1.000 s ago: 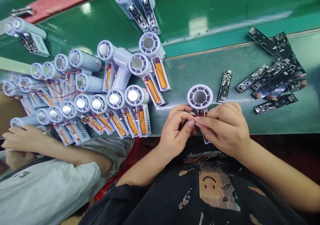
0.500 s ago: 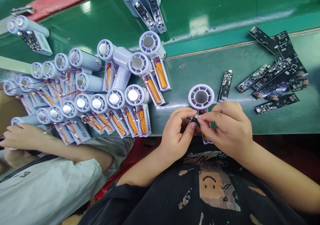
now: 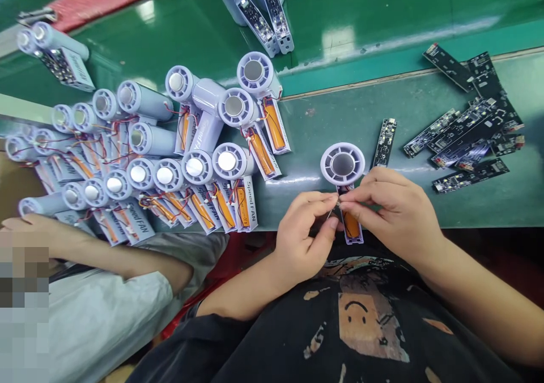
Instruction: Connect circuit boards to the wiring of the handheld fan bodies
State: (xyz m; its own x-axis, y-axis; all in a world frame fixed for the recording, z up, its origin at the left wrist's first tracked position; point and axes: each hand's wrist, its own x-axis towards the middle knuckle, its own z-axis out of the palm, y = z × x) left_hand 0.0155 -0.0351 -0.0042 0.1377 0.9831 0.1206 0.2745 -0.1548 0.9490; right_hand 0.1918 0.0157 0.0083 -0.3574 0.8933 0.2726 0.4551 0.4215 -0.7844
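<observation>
A purple fan (image 3: 342, 164) lies near the table's front edge, its round end up and its open handle with an orange battery (image 3: 351, 224) toward me. Over the handle's upper part, my left hand (image 3: 308, 230) pinches a thin piece seen edge-on, likely a small circuit board, mostly hidden by the fingers. My right hand (image 3: 385, 207) is closed in a pinch at the same spot, its fingertips touching the left ones; what it grips is too small to make out. Just beyond my right hand lies a black circuit board (image 3: 386, 142).
A pile of circuit boards (image 3: 471, 128) lies at the right. Many fans with orange batteries (image 3: 227, 162) crowd the left side. Two fans with boards fitted (image 3: 259, 17) stand at the back. A co-worker's arm (image 3: 110, 252) rests at the lower left.
The piece in my left hand has turned edge-on. My right hand has shifted slightly, covering the lower end of the loose board, and more of the battery shows. The two back fans appear slightly further right.
</observation>
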